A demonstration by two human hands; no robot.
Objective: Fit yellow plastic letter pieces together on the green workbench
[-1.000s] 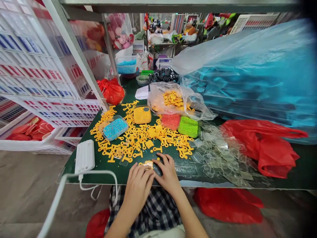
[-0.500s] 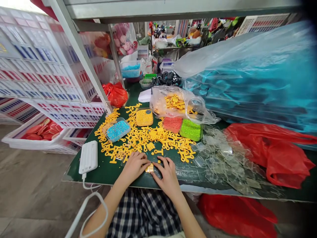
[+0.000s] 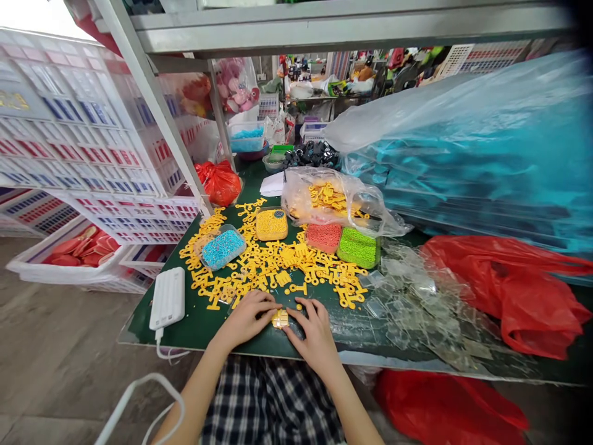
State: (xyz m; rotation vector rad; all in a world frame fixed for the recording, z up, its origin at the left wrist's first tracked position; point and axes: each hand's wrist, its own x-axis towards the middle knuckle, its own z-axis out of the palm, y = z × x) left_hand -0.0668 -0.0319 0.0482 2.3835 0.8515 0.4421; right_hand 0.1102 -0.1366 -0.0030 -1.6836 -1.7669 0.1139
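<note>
Four bead-filled tubs (image 3: 272, 238) sit beyond the half-curled left hand (image 3: 250, 316) and right hand (image 3: 315, 327), whose fingertips flank one yellow plastic piece (image 3: 280, 319); whether either grips, I cannot tell.

No words or numbers can be read. The crate (image 3: 88, 123) bears a yellow mark (image 3: 13, 99) (too blurred to tell whether it is lettering), and the yellow tub (image 3: 270, 231) shows a dark round patch (image 3: 280, 214), its detail too small to read.

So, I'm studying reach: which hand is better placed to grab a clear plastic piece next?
Probably the right hand: it's nearer the clear pieces, while the left hand lies beyond the yellow piece.
</note>
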